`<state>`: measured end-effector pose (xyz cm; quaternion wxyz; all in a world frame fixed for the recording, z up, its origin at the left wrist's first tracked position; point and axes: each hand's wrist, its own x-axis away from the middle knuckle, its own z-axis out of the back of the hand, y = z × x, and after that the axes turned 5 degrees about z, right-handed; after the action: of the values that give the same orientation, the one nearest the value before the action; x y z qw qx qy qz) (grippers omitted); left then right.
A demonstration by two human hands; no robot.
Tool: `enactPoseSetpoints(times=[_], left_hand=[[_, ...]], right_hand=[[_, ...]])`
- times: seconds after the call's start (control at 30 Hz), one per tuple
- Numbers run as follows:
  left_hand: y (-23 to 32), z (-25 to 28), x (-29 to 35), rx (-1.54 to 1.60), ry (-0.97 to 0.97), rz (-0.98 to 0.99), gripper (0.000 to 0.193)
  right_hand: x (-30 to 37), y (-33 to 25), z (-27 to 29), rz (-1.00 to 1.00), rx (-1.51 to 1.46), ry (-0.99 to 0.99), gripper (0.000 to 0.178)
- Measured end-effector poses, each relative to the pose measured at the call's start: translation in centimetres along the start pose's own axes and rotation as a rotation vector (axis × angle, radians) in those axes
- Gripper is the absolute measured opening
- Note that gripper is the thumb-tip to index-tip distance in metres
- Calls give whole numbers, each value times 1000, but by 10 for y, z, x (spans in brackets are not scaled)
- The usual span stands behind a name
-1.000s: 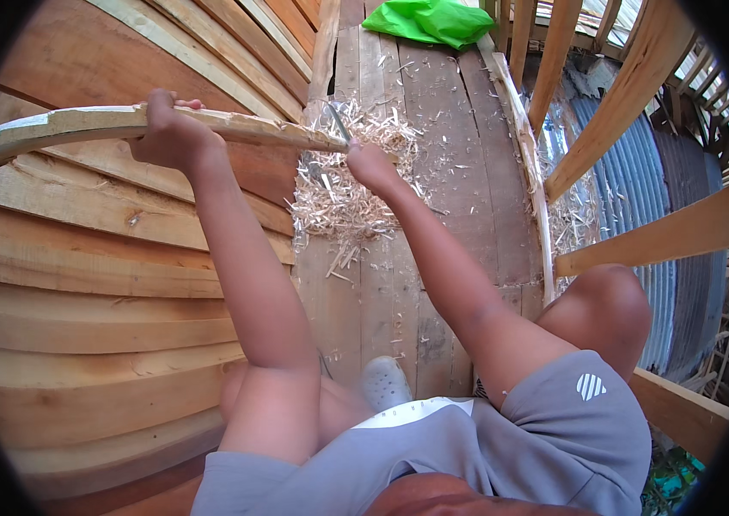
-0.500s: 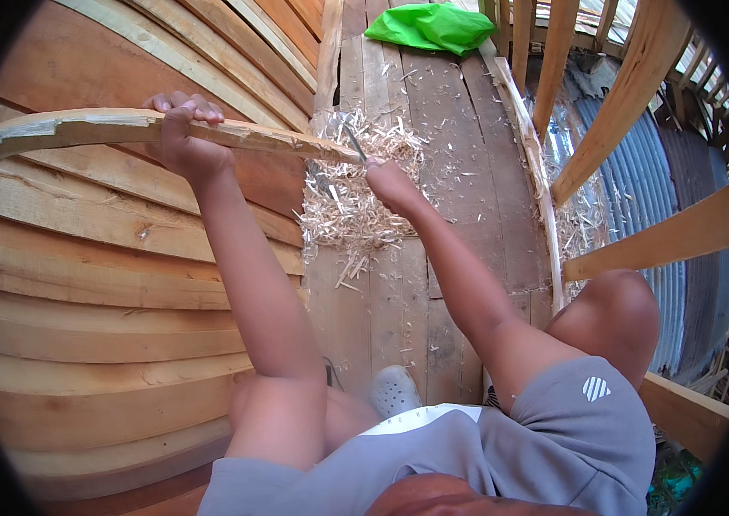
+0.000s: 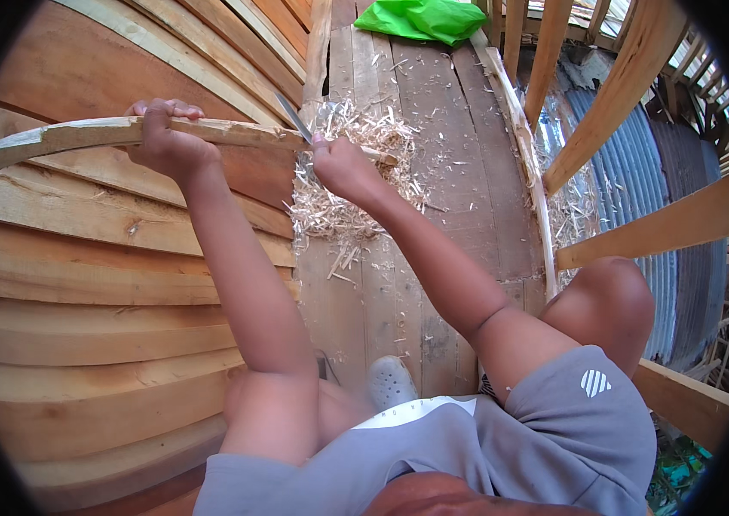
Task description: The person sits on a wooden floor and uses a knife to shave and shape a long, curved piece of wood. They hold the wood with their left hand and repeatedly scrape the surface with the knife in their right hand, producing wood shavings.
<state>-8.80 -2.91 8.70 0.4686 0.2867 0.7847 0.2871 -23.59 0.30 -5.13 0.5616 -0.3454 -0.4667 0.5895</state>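
Observation:
My left hand (image 3: 167, 138) grips a long pale wooden strip (image 3: 64, 138) that curves off to the left and runs right across the view. My right hand (image 3: 343, 163) is closed on the handle of a knife (image 3: 294, 117), whose blade points up-left and rests against the strip's top edge. Below and beyond the right hand lies a heap of pale wood shavings (image 3: 356, 185) on the plank floor (image 3: 399, 284).
A wall of stacked wooden boards (image 3: 81, 284) rises on the left. A green bag (image 3: 420, 19) lies at the far end of the planks. A thin pale stick (image 3: 526, 155) lies along the right edge, beside slanting rails (image 3: 614, 95) and corrugated metal (image 3: 631, 181) below.
My right hand with the knife has pulled back along the strip toward my left hand. The strip sits a little lower in view.

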Motion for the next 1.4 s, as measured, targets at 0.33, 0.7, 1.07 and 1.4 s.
enactPoseSetpoints(times=[0.33,0.7,1.07,1.4], left_hand=[[6,-2,2,-40,170,-32,18],[8,-20,5,-202,360,-55,21],[7,-61,19,-326,359,-255,27],[1,-85,21,-282,373,-236,22]], right_hand=[[7,1,-16,12,-88,22,57],[6,10,-25,74,-166,119,59],[-8,57,-38,-70,-260,382,60],[-51,105,-42,-176,-341,562,59]])
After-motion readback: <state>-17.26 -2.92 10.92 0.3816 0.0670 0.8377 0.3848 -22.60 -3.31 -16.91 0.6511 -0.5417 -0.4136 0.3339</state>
